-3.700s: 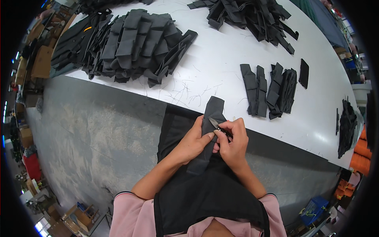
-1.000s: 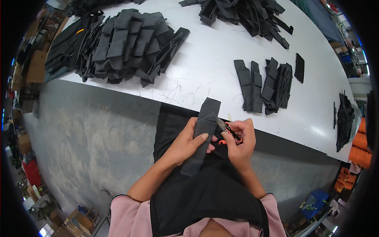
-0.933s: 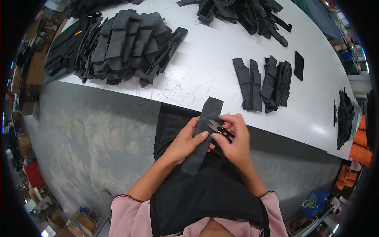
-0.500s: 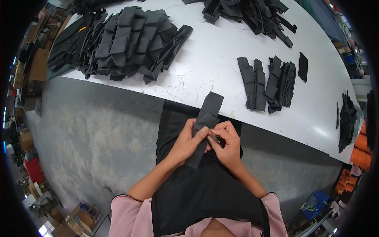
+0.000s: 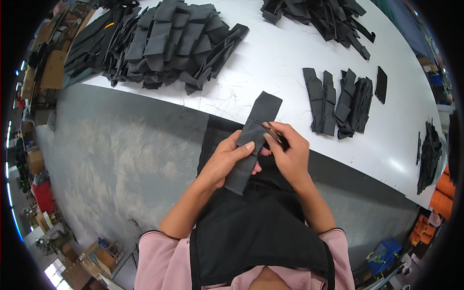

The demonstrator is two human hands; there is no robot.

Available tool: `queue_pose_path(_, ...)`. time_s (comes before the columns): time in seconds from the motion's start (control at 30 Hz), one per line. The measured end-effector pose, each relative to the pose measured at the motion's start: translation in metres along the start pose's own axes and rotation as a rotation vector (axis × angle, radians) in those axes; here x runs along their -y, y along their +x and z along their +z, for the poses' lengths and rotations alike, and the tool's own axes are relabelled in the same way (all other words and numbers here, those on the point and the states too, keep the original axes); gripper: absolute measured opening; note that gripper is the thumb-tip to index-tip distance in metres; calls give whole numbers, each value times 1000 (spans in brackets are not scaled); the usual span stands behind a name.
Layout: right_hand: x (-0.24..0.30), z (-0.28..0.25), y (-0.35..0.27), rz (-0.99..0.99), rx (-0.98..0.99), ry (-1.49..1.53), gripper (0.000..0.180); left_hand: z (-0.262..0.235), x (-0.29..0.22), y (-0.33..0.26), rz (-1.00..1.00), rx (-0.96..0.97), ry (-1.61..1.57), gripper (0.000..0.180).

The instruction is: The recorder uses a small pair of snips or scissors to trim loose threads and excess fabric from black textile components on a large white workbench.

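A dark grey folded fabric strip (image 5: 265, 107) with stitched cross seams slants over my lap, its far end reaching above the table's front edge. My left hand (image 5: 231, 155) grips it around the middle, thumb pressed on top and fingertips showing beneath its right side. In my right hand (image 5: 291, 151) is a pair of small dark thread snips (image 5: 275, 135), mostly covered by the fingers. The tips lie against the right edge of the strip, at a seam above my left thumb.
On the white table (image 5: 270, 63) lies a big heap of similar strips (image 5: 176, 36) at the left, another heap (image 5: 321, 19) farther back, and small stacks (image 5: 355, 104) at the right. Beside these is a flat black phone-like object (image 5: 381, 85). Loose threads (image 5: 227, 94) litter the table edge.
Both hands have shifted slightly, and the strip has slid up and turned a little clockwise. My right hand with the snips has moved up along the strip's right edge to the upper seam.
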State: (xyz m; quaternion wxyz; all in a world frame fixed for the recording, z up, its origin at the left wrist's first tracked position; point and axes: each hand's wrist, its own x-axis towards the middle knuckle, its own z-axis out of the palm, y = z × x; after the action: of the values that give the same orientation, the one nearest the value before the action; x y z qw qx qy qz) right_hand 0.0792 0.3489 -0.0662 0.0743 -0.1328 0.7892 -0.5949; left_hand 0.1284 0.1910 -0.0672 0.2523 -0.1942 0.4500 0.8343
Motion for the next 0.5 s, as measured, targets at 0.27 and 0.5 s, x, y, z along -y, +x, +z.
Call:
queue_pose_path(0.27, 4, -18, -32, -296, -25, -371, 32, -2, 1, 9, 68, -50, -240, 29)
queue_pose_path(0.5, 5, -10, -29, -215, -38, -389, 26, 6, 0, 11, 95, -74, -288, 27)
